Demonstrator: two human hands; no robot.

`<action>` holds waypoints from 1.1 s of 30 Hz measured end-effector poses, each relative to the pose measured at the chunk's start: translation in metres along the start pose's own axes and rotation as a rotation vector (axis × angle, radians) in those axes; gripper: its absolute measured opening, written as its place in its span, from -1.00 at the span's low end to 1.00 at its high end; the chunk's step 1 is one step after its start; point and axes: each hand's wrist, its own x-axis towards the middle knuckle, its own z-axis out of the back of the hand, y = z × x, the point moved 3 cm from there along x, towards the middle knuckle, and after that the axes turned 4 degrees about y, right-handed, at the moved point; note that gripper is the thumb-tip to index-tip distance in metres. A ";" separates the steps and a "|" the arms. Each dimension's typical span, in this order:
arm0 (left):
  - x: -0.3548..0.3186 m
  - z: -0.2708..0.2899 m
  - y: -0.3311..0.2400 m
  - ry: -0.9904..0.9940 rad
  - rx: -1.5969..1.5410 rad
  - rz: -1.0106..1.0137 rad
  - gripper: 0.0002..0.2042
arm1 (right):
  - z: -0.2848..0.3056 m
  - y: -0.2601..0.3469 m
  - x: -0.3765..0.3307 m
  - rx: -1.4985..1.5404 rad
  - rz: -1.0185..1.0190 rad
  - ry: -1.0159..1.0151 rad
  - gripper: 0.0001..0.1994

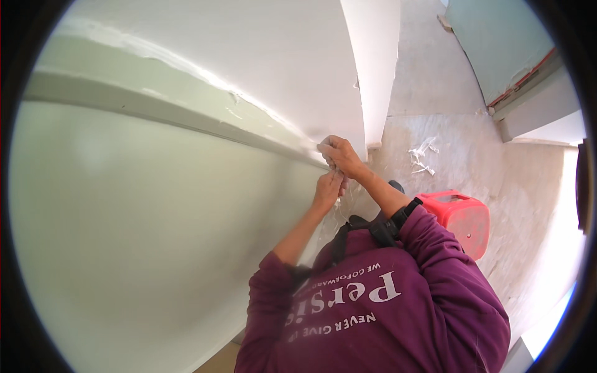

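Observation:
My right hand (341,152) is closed in a pinch beside the wall's edge, just above my left hand (329,189). The two hands touch or nearly touch. My left hand is closed too, with its fingers curled inward. What lies between the fingers is too small to make out; a small white bit shows just below the left hand. Right by them runs a grey trim strip (186,119) along a pale green panel (137,205). Beyond the trim is a light green band with a ragged white edge (180,65), bordering a white wall (249,43).
A red plastic stool (469,225) stands on the floor close to my right side. White peeled scraps (424,154) lie on the dusty floor (429,93) ahead. Another wall corner (535,93) with a reddish edge rises at the far right.

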 end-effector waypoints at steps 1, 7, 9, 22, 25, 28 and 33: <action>0.001 -0.002 0.003 0.002 -0.008 -0.006 -0.65 | 0.001 -0.003 -0.001 -0.001 -0.003 0.004 -0.72; 0.009 -0.008 0.009 0.054 0.152 -0.064 -0.64 | 0.007 -0.022 0.000 0.080 -0.013 0.015 -0.71; 0.015 -0.006 0.013 0.060 0.153 -0.044 -0.64 | 0.006 -0.020 0.006 0.090 0.036 0.023 -0.70; 0.004 -0.007 0.024 0.013 0.171 -0.056 -0.64 | -0.030 0.033 0.033 -0.507 0.377 -0.162 -0.77; 0.003 -0.005 0.028 -0.007 0.158 -0.096 -0.63 | -0.034 0.030 0.038 -0.562 0.474 -0.224 -0.79; -0.001 -0.003 0.025 -0.016 0.240 -0.150 -0.62 | -0.036 0.024 0.035 -0.501 0.525 -0.280 -0.80; -0.011 -0.007 0.027 0.018 0.187 -0.100 -0.63 | -0.031 0.009 0.025 -0.259 0.322 -0.258 -0.81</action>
